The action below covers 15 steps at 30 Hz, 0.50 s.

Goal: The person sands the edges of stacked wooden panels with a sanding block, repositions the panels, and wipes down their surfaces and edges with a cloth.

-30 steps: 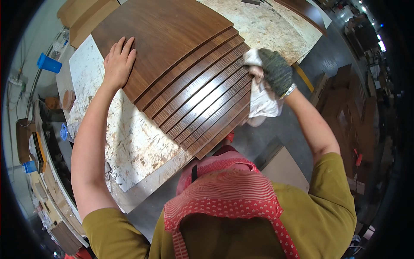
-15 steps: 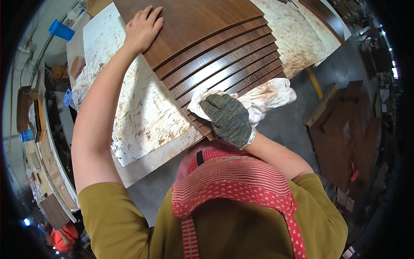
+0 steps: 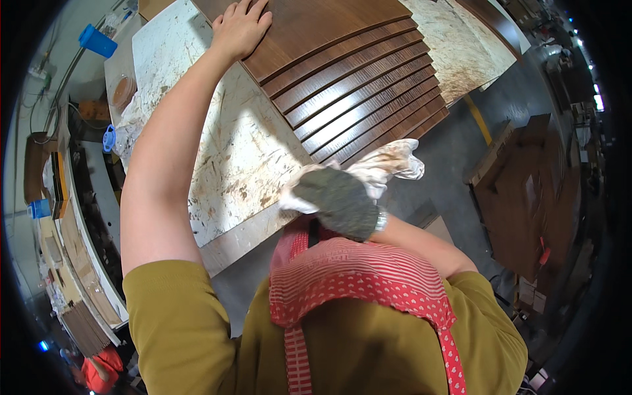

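Observation:
Fanned out in steps, a stack of dark brown wooden panels [image 3: 342,72] lies on a stained white worktable [image 3: 230,178]. Bare and flat, my left hand [image 3: 242,27] rests with spread fingers on the top panel, near its left edge. My right hand [image 3: 339,203] wears a dark grey-green knit glove and is blurred by motion. It is closed on a white cloth [image 3: 388,163] with brown stains, whose loose end trails to the right. Hand and cloth are close to my body, at the near end of the stack.
A blue cup [image 3: 97,41] and a round tub [image 3: 124,91] are at the far left. More brown panels [image 3: 530,197] stand on the floor at the right, past a yellow floor line [image 3: 478,118]. A person in red [image 3: 102,370] shows at the lower left.
My right hand has drawn the cloth off the lower panel edges toward my body. My left hand stays flat on the top panel. The whole view has shifted slightly.

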{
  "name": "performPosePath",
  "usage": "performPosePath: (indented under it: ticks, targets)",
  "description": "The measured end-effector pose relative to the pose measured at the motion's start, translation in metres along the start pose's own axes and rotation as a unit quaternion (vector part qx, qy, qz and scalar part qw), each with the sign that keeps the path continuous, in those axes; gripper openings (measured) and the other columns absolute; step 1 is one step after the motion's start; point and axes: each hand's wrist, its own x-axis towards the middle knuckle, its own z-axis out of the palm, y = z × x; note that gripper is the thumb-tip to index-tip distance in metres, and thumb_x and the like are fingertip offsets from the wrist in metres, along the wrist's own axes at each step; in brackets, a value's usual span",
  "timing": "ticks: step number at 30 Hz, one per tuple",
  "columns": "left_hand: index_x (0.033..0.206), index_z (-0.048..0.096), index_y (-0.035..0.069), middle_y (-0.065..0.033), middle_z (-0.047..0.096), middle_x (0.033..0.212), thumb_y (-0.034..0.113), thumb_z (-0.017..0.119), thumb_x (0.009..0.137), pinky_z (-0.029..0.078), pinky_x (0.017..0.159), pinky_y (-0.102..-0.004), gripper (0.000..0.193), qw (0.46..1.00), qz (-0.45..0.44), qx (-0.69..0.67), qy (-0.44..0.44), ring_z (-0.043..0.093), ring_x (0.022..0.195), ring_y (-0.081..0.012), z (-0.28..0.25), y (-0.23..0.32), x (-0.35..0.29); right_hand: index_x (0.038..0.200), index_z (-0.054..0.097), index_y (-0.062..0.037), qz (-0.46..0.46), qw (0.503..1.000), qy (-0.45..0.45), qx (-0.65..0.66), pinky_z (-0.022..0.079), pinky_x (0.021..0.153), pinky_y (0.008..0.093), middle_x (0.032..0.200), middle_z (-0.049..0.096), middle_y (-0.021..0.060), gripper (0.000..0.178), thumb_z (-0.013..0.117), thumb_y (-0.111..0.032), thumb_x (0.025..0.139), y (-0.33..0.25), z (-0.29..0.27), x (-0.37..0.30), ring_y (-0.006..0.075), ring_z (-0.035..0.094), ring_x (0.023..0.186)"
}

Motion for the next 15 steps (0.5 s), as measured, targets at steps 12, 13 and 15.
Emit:
performPosePath:
  ticks: [12, 13, 15]
  targets:
    - [0.134, 0.043, 0.018, -0.0104, 0.040, 0.140, 0.042, 0.037, 0.092, 0.028, 0.104, -0.0456, 0.048, 0.999, -0.017, -0.029, -0.009, 0.035, 0.129, -0.0279, -0.018, 0.023, 0.004, 0.108, 0.056, -0.0038, -0.076, 0.993, -0.020, -0.085, 0.047, 0.082, 0.0364, 0.099, 0.056, 0.0123, 0.029, 0.053, -0.013, 0.080, -0.001, 0.003, -0.001, 0.0250, 0.056, 0.092]
    - [0.136, 0.041, 0.024, -0.0074, 0.039, 0.141, 0.045, 0.035, 0.093, 0.027, 0.105, -0.0447, 0.049, 1.000, -0.013, -0.014, -0.004, 0.035, 0.130, -0.0257, -0.013, 0.017, 0.003, 0.108, 0.056, -0.0049, -0.167, 0.977, -0.045, -0.124, 0.046, 0.083, 0.0355, 0.098, 0.057, 0.0119, 0.031, 0.055, -0.017, 0.080, -0.002, -0.006, 0.001, 0.0250, 0.057, 0.090]
    - [0.136, 0.041, 0.024, -0.0074, 0.038, 0.141, 0.044, 0.036, 0.093, 0.027, 0.105, -0.0437, 0.048, 1.000, -0.020, -0.016, -0.014, 0.035, 0.130, -0.0255, -0.008, 0.008, -0.002, 0.107, 0.058, -0.0052, -0.003, 0.988, -0.038, -0.151, 0.047, 0.081, 0.0367, 0.094, 0.058, 0.0119, 0.032, 0.059, -0.018, 0.077, -0.018, -0.050, 0.008, 0.0245, 0.057, 0.090]
